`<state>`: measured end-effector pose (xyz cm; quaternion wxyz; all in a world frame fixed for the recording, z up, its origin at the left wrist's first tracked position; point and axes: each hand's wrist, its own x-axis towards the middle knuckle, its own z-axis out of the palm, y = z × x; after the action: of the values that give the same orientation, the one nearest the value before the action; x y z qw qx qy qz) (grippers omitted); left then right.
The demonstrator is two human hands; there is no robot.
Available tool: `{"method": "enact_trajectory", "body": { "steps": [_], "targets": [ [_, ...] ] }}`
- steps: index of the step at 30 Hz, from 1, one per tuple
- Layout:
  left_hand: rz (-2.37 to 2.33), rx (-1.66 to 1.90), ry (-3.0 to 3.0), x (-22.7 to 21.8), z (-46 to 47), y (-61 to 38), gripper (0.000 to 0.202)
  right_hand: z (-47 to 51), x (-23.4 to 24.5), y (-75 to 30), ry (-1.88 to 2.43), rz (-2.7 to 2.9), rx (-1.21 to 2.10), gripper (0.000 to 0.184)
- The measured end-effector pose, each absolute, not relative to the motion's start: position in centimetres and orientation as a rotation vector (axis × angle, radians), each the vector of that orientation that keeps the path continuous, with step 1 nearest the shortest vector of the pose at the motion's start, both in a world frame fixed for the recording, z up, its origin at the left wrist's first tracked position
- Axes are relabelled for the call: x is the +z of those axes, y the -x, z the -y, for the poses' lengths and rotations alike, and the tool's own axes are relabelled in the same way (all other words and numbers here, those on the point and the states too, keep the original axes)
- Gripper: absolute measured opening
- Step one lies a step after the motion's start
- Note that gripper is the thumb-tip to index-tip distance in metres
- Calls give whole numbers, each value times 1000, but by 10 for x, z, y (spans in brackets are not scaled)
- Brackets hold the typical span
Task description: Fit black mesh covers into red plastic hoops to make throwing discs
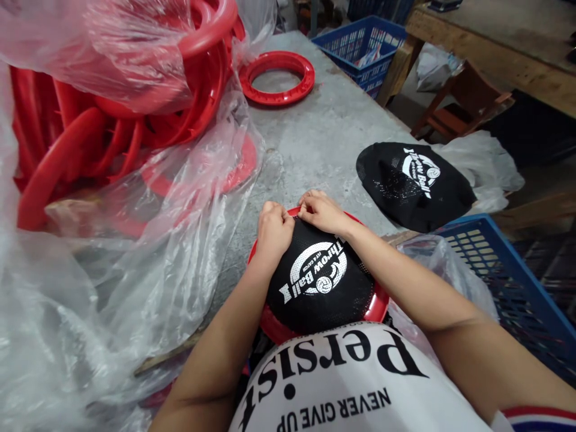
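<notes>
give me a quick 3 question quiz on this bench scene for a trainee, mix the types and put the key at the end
1. True or false: the left hand and right hand are both at the far edge of the black mesh cover on the red ring.
2. Where does the second black cover lie?
a) to the left of both hands
b) to the right of both hands
c) under the red ring
3. Fill in: the second black cover is printed "Throw ____".

Key: 1 true; 2 b; 3 Ball
</notes>
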<state>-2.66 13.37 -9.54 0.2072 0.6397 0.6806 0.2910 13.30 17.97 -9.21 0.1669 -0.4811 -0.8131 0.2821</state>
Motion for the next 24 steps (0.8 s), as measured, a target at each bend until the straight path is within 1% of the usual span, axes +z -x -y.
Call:
{"method": "enact_trajectory", "body": {
  "steps": [7,11,14,17,19,21,24],
  "targets": [
    [-1906,735,-1843,-98,-138,27,20,-184,-92,-128,1443,2329,805,12],
    [-1876,738,-1903,-97,-138,28,17,-185,-92,-130,1418,2344,811,13],
    [-1788,729,-1851,-91,-139,34,14,-184,-90,-137,1352,2378,842,9],
    [-1702,713,-1802,-80,-138,43,22,-183,-86,-145,1338,2468,853,10],
    [-1723,699,-1850,-71,-133,47,25,-184,-84,-150,1397,2485,816,8],
    [-1782,640,-1981,-64,-125,46,23,-183,-83,-155,1511,2445,761,8],
    [-1858,398,-2250,-58,-111,37,17,-180,-83,-163,1694,2355,669,14]
  ]
}}
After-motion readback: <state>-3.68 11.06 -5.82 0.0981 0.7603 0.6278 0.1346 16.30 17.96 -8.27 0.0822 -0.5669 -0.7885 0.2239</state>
